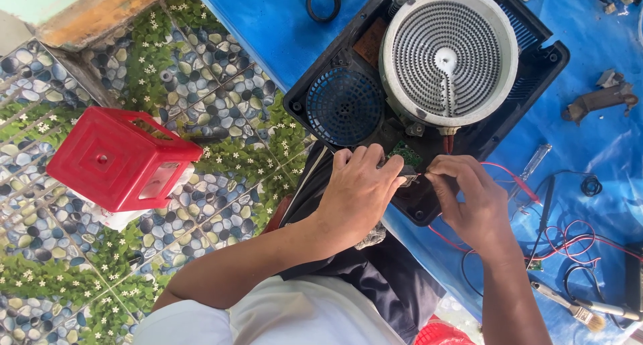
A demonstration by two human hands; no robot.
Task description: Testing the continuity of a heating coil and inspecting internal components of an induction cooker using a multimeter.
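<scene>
An opened black electric cooker (pixel 536 70) lies on a blue table cover, showing a round white heating coil (pixel 447 53), a blue fan grille (pixel 344 106) and a small green circuit board (pixel 404 153). My left hand (pixel 358 191) rests at the cooker's near edge, fingers curled on a small dark part beside the board. My right hand (pixel 469 197) pinches something tiny right next to it; what it pinches is too small to tell. The fingertips of both hands nearly meet.
A red plastic stool (pixel 117 157) stands on the pebble-patterned floor at left. On the blue cover (pixel 268 17) at right lie red and black wires (pixel 569 241), a screwdriver (pixel 532 164), a brush (pixel 569 307), a metal bracket (pixel 599 100) and a black ring (pixel 323 1).
</scene>
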